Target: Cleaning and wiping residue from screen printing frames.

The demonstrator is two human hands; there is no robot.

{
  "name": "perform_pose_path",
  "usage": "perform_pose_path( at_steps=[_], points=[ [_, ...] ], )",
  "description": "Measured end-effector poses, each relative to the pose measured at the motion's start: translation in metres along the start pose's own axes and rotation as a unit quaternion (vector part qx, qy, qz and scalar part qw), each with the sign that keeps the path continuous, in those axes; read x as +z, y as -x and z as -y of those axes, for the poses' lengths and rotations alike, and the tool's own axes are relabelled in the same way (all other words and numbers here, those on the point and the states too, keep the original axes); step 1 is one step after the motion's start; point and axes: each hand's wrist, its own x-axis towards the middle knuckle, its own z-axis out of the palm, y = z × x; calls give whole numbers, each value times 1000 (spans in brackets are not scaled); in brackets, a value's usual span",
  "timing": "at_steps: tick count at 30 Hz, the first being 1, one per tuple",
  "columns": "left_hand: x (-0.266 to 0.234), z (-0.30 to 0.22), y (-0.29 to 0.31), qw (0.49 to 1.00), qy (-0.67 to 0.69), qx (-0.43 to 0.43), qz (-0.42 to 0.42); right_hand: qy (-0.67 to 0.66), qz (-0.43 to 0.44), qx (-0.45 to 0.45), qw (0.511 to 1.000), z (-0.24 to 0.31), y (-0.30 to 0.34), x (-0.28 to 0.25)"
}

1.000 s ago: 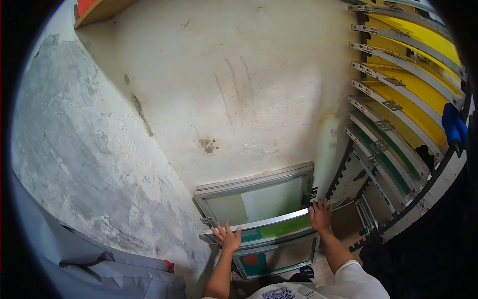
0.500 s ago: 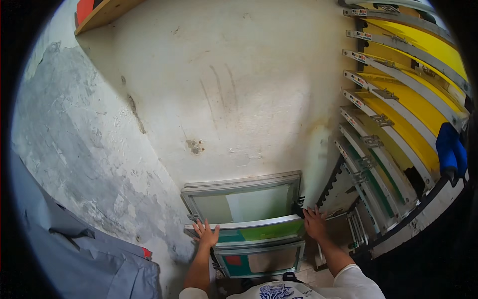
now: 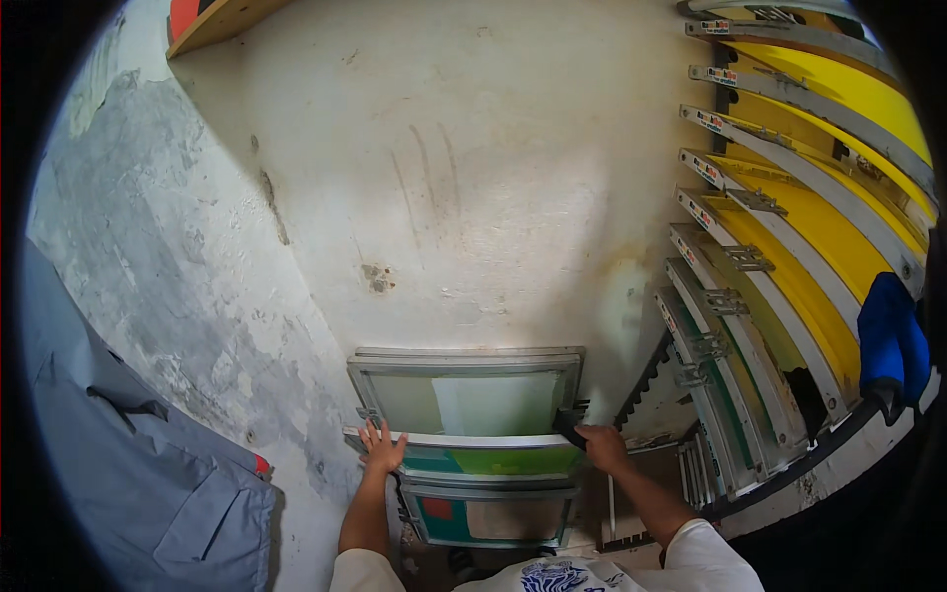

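Several metal-framed mesh screens, apparently printing screens, lean against the wall in front of me. My left hand (image 3: 383,449) lies spread on the left end of the middle screen's upper rail (image 3: 473,440); this screen has green and teal mesh. At that screen's right end, my right hand (image 3: 604,447) is closed, its fingers against a small black object (image 3: 569,426) whose kind I cannot make out. Behind stands a screen with pale green mesh (image 3: 498,405). Nearest me is a screen with a red patch and a brownish panel (image 3: 518,519).
On the right, a rack holds several yellow and green screens (image 3: 789,202) with metal rails. Blue-and-black gloves (image 3: 893,335) hang on its near edge. A grey garment (image 3: 148,444) hangs at the left wall. A wooden shelf (image 3: 222,22) juts out at upper left.
My right hand has gone from spread fingers to closed at the black object. My left hand stays on the rail. The whole view has shifted slightly.
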Motion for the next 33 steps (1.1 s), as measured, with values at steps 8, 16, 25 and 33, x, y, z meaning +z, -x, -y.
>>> perform_pose_path(
  at_steps=[8,16,25,33],
  points=[
    [9,15,-10,1000,12,12,-9,-17,-41,-110,993,-15,-16,2],
    [30,14,-7,996,-5,89,-30,-51,-44,-167,984,-52,-30,1],
    [52,-5,29,993,28,117,-20,-46,-76,-185,979,29,-29,45],
    [58,-37,45,995,21,97,9,-17,-107,-148,983,88,-31,72]
  ],
)
